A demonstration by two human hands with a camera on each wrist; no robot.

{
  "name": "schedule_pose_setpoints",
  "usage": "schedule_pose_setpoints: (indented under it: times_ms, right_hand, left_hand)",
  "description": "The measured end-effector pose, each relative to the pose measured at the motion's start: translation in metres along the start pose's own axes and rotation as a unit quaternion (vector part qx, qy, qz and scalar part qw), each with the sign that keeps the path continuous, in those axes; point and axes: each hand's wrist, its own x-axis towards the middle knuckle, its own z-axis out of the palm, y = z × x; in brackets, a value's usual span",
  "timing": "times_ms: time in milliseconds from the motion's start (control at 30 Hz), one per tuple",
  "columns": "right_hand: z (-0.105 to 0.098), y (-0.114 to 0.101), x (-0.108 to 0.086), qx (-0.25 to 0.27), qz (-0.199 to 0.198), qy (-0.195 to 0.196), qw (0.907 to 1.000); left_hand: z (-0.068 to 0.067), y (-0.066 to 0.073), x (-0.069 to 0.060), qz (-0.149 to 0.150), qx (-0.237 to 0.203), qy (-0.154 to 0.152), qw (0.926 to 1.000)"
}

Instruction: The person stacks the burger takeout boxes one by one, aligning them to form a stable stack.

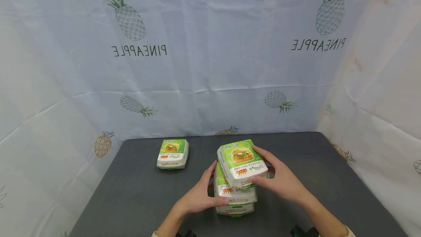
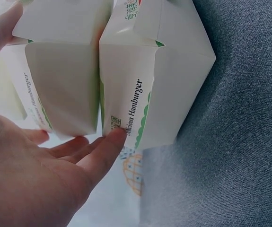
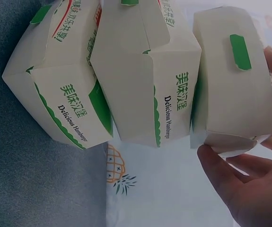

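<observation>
Three burger boxes stand in a pile on the dark table. The top box [image 1: 242, 162] sits tilted and turned over the others, and my right hand [image 1: 284, 180] grips it at its right side with thumb in front. My left hand [image 1: 196, 196] holds the middle box [image 1: 241, 196] from the left, thumb at the front edge. Under it lies the bottom box [image 1: 235, 209]. In the left wrist view, fingertips [image 2: 117, 137] touch the lower part of the pile near the seam. The right wrist view has the top box [image 3: 235, 80] at the right hand's fingers [image 3: 211, 161].
Another burger box [image 1: 173, 153] lies at the back left of the dark table [image 1: 138, 193]. Behind and beside the table hangs a pale cloth [image 1: 210, 54] with pineapple prints.
</observation>
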Motion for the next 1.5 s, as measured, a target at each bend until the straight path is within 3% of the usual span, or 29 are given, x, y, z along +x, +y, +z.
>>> schedule_pose_setpoints:
  times_ms: [367,767,933,1100,1300,1500]
  right_hand:
    - [0.004,0.0,-0.004,-0.032,-0.009,0.012,0.9994]
    - [-0.001,0.0,-0.01,0.015,-0.001,0.015,0.9998]
    - [-0.003,0.001,-0.011,0.034,0.002,0.004,0.9994]
    - [-0.002,0.002,-0.013,0.045,0.007,-0.005,0.999]
    - [-0.001,0.003,-0.015,0.068,0.002,-0.016,0.9975]
    - [0.002,0.006,-0.017,0.094,0.005,-0.024,0.9953]
  left_hand:
    - [0.0,-0.002,0.0,-0.006,0.001,-0.001,1.0]
    - [-0.003,0.0,-0.001,0.003,-0.001,-0.008,1.0]
    - [-0.01,0.007,-0.006,0.006,0.012,-0.005,0.9999]
    - [-0.016,0.019,-0.014,0.016,0.031,0.031,0.9989]
    - [-0.012,0.035,-0.018,0.05,0.025,0.061,0.9966]
    - [-0.006,0.045,-0.015,0.064,0.009,0.059,0.9962]
